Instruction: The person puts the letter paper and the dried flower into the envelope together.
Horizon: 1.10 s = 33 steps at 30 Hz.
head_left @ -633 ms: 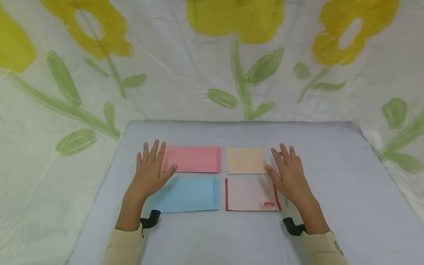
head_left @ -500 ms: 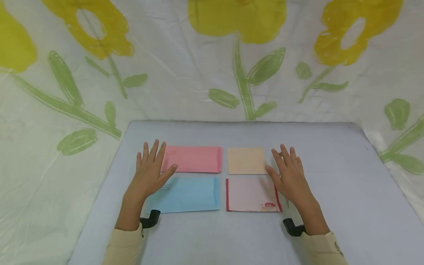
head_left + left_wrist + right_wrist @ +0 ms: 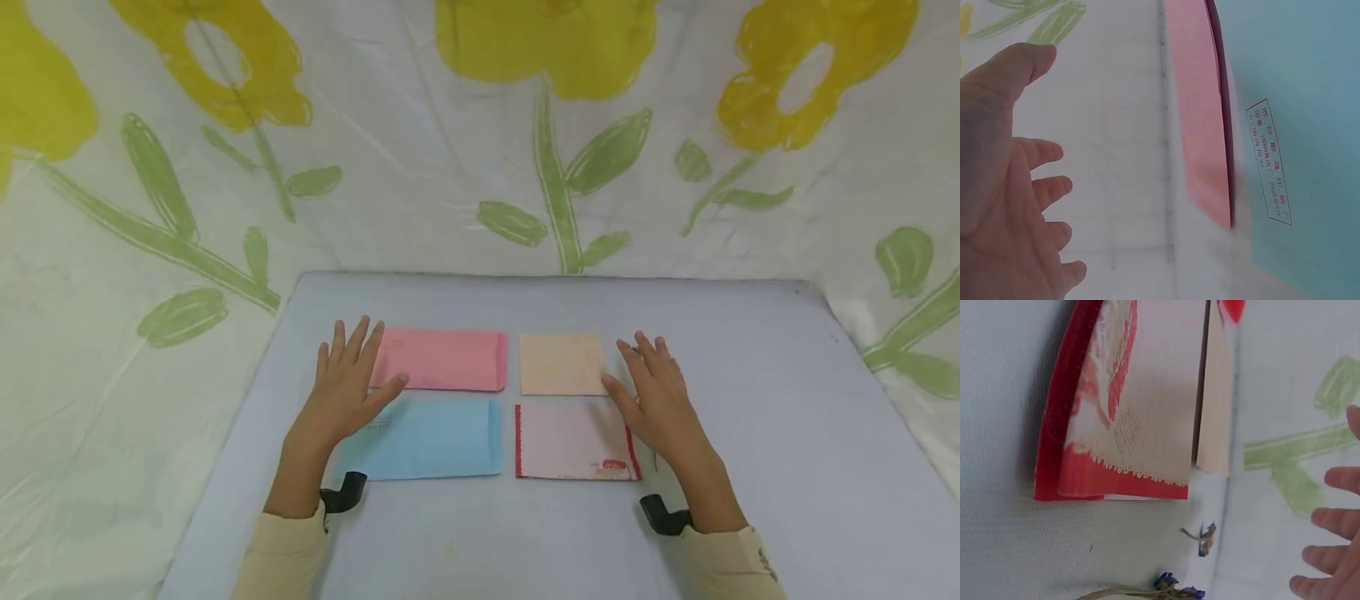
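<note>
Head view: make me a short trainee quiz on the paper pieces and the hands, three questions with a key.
1. True or false: the left hand and the right hand both hold nothing.
2. Which envelope lies next to the pink envelope, on the side nearer the person?
3. Fill the gap: the pale pink paper piece has ___ side edges.

Key: 1. True. 2. The blue envelope. 3. Red.

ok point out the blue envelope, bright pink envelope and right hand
Blue envelope (image 3: 426,439), head view, middle of upper side
Bright pink envelope (image 3: 442,360), head view, middle of upper side
Right hand (image 3: 657,410), head view, back of hand
</note>
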Each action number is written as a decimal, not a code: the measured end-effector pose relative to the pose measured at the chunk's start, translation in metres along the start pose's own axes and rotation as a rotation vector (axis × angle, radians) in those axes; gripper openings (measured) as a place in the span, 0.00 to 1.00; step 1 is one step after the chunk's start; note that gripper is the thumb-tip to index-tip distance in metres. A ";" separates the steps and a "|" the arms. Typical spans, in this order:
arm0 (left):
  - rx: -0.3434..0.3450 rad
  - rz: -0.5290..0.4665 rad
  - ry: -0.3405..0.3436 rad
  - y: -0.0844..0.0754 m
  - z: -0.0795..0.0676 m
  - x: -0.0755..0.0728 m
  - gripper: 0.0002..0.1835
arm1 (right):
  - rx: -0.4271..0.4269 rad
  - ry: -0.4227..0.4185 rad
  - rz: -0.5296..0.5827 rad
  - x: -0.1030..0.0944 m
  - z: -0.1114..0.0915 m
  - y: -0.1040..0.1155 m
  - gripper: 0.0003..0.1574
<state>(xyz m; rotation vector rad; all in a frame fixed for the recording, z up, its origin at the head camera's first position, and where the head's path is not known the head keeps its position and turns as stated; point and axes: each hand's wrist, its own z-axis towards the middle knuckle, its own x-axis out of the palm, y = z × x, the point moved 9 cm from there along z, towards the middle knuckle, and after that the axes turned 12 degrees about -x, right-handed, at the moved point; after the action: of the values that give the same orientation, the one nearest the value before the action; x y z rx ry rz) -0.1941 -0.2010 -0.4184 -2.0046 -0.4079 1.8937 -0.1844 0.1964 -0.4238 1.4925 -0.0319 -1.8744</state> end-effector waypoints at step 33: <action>0.057 0.142 0.358 -0.002 0.077 0.059 0.59 | 0.074 0.303 0.068 0.057 0.055 -0.047 0.51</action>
<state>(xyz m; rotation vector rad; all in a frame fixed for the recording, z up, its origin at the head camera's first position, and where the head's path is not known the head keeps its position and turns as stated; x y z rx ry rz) -0.2666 -0.1694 -0.4734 -2.3247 -0.1172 1.5518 -0.2591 0.1781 -0.4740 1.7887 -0.0094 -1.5923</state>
